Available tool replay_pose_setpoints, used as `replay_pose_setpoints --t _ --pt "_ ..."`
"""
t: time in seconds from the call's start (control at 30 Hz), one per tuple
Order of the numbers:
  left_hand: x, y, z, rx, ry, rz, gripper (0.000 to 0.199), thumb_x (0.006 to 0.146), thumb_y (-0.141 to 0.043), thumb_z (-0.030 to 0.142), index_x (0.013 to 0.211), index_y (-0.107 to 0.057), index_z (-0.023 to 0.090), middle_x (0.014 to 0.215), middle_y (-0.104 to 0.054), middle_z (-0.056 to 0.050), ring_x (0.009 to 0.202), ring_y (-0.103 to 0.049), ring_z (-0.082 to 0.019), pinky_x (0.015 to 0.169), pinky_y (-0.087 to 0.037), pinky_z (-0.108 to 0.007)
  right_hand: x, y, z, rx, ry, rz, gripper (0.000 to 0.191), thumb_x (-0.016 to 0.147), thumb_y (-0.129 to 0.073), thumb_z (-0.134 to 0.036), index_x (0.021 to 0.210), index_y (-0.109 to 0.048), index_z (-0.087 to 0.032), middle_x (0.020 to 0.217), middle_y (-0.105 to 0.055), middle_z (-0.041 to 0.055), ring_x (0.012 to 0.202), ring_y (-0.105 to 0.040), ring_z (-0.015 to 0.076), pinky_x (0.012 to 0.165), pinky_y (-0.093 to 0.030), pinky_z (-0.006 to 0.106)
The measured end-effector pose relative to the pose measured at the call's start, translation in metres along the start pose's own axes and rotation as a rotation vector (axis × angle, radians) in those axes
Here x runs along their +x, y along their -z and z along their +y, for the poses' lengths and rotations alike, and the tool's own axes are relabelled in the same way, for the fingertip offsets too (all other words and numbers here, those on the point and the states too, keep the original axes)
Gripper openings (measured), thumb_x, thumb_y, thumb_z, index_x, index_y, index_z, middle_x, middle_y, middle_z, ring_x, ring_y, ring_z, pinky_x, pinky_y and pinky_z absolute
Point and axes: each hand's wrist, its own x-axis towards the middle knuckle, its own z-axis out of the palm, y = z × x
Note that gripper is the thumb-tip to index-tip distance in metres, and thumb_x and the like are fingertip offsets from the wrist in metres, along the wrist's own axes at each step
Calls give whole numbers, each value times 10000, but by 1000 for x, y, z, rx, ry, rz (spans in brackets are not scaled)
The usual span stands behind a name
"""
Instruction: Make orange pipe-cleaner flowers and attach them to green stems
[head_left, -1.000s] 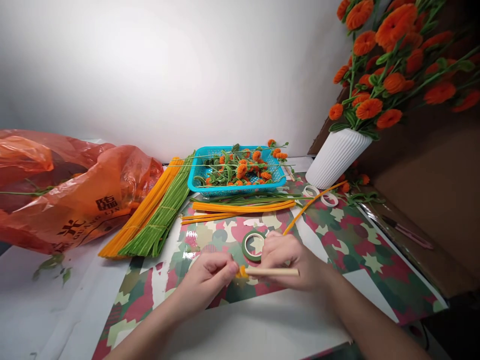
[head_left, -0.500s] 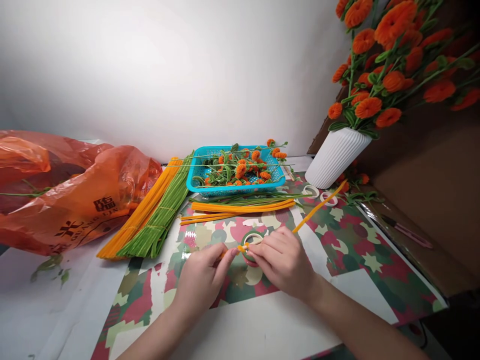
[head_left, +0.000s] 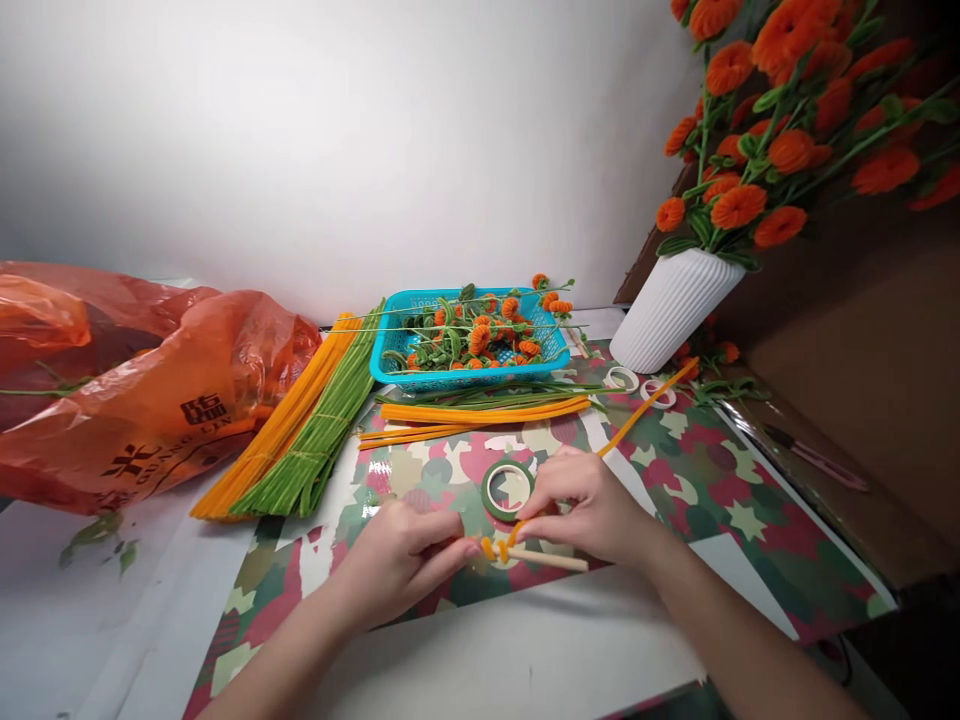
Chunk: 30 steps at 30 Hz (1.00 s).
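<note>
My left hand is closed on one end of a thin wooden stick, which points to the right. Around the stick near my left fingertips runs an orange pipe cleaner in a few loose coils. Pinched in my right hand is the same pipe cleaner, just past the coils; its free end sticks out up and to the right. Behind my hands a roll of green tape lies flat on the camouflage-patterned sheet.
Bundles of orange pipe cleaners and green pipe cleaners lie left, beside an orange plastic bag. A blue basket holds small orange flowers. At right stand a white vase and a pink-handled cutter.
Both hands have come down toward me. My right hand has shifted right off the stick, baring its right end, and the pipe cleaner's coils show more plainly. The tape roll is uncovered.
</note>
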Motion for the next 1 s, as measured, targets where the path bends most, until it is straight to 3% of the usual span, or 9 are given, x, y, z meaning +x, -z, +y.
replay_pose_setpoints --t 0.07,0.17,0.27,0.4,0.53,0.67,0.73,0.8,1.0 --pt "1 2 -3 185 12 45 365 868 -476 351 542 -410 199 464 -303 56 438 -232 -102 466 -158 -251 -1 -4 3 -212 117 31 279 893 -643 -309 646 -679 -184 522 -605 -36 510 -522 87 585 -325 269" --pt "2 -2 0 305 163 243 387 861 -479 408 551 -379 201 482 -315 48 450 -244 -108 478 -152 -251 -2 -16 2 -481 258 208 262 915 -572 -189 672 -668 -185 494 -545 -37 496 -448 96 564 -270 286" --pt "4 -10 7 172 309 348 410 878 -433 432 554 -327 204 484 -293 49 460 -263 -109 478 -189 -238 -4 -26 -3 -551 263 349 162 883 -595 -116 762 -684 -178 520 -578 -27 516 -471 104 548 -282 286" --pt "5 -16 12 -188 367 352 445 900 -378 469 553 -269 212 534 -234 50 494 -247 -108 468 -211 -235 -6 -30 -9 -448 251 399 99 865 -623 -99 863 -700 -160 557 -630 -12 512 -524 109 518 -323 280" --pt "3 -15 11 -376 299 278 460 911 -358 482 552 -253 215 542 -234 54 489 -230 -100 460 -210 -236 -2 -19 -7 -45 203 354 86 875 -650 -189 838 -725 -172 627 -701 17 531 -581 110 521 -415 251" --pt "0 -5 5 -256 134 59 433 916 -377 418 546 -332 198 505 -310 52 468 -283 -93 475 -224 -232 3 -3 0 257 41 12 265 888 -639 -355 734 -727 -159 562 -667 13 490 -551 97 472 -409 222" --pt "-1 1 0 -123 87 -70 399 915 -401 392 570 -386 193 485 -314 60 458 -288 -92 478 -213 -232 3 1 3 192 52 -107 285 901 -621 -366 730 -724 -162 577 -659 6 524 -557 95 525 -408 230" --pt "-1 6 -5 36 84 -121 386 912 -415 388 580 -388 193 491 -304 60 471 -286 -99 489 -200 -237 1 1 6 12 108 -136 263 917 -605 -328 737 -716 -173 609 -659 -1 564 -554 99 566 -374 248" --pt "2 6 -3 292 236 -10 401 909 -385 434 592 -297 204 509 -304 51 483 -292 -118 496 -177 -246 -4 -12 10 -379 177 -36 239 943 -514 -199 769 -676 -178 628 -623 -17 592 -503 117 587 -263 289"
